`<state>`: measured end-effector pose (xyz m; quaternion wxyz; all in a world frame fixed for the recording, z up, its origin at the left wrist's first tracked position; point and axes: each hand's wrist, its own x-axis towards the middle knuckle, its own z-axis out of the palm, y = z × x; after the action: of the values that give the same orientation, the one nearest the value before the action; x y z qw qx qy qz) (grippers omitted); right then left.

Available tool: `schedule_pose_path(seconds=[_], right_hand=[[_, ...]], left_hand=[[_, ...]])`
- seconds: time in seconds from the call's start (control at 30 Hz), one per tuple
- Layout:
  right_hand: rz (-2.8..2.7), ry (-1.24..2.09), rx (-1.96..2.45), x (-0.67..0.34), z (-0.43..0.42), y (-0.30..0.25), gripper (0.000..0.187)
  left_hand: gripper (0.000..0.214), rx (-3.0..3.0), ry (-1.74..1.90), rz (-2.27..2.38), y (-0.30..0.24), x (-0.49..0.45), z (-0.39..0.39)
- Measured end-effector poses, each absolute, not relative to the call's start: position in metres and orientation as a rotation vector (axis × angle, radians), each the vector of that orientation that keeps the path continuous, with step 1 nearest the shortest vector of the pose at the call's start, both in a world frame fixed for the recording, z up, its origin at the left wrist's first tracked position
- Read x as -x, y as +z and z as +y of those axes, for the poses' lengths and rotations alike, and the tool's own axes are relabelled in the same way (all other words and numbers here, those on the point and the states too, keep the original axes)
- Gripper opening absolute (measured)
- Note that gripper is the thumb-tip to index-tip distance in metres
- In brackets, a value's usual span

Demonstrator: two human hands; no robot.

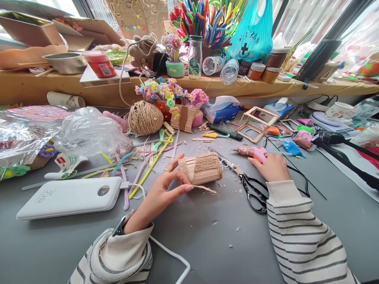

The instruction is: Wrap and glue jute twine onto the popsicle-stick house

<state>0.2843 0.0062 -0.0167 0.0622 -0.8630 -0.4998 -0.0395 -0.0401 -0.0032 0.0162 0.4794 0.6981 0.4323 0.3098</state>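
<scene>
A cylinder of wooden craft sticks (204, 178), partly wrapped in jute twine, lies on the grey tabletop (207, 240) between the two hands. The left hand (167, 185), at the cylinder's left end, has thumb and index finger closed together on the loose twine end (207, 189), which trails along the cylinder's near side; the other fingers bend behind that left end. The right hand (272, 167), well to the right of the cylinder, lies over the grip of a pink hot-glue gun (247, 150), whose nozzle points toward the cylinder; its fingers are bent, but I cannot tell how tightly they close. Just right of the cylinder lies a pair of black-handled scissors (244, 181), handles on the near side of the glue gun. Left of the cylinder are yellow and lilac strips (151, 167) and, farther left, a white power bank (71, 197) with a cable plugged in. Beyond the cylinder, to its left, sits a ball of jute twine (145, 117); straight beyond it is a blue tissue pack (222, 113), and beyond it to the right stand a wooden-stick frame (246, 135) and, just left of that, a dark green utility knife (226, 132).
</scene>
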Motion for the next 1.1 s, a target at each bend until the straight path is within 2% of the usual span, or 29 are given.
schedule_pose_path(seconds=[0.17, 0.33, 0.53, 0.8, 1.1], right_hand=[[-1.492, -0.131, 2.567, -0.284, 0.009, -0.012, 0.037], [-1.262, -0.12, 2.433, -0.278, 0.002, 0.001, 0.042], [-1.267, -0.295, 1.961, -0.245, -0.014, 0.011, 0.05], [-1.587, -0.601, 1.574, -0.203, -0.027, 0.008, 0.021], [-1.658, -0.74, 1.556, -0.198, -0.03, 0.008, 0.017]], left_hand=[[0.023, -1.705, 0.763, 1.04, 0.017, 0.039, -0.003], [0.022, -1.693, 0.779, 1.058, 0.015, 0.037, -0.005], [0.022, -1.681, 0.805, 1.072, 0.014, 0.034, -0.006], [0.022, -1.708, 0.802, 1.089, 0.017, 0.034, -0.007], [0.022, -1.71, 0.795, 1.094, 0.018, 0.033, -0.008]])
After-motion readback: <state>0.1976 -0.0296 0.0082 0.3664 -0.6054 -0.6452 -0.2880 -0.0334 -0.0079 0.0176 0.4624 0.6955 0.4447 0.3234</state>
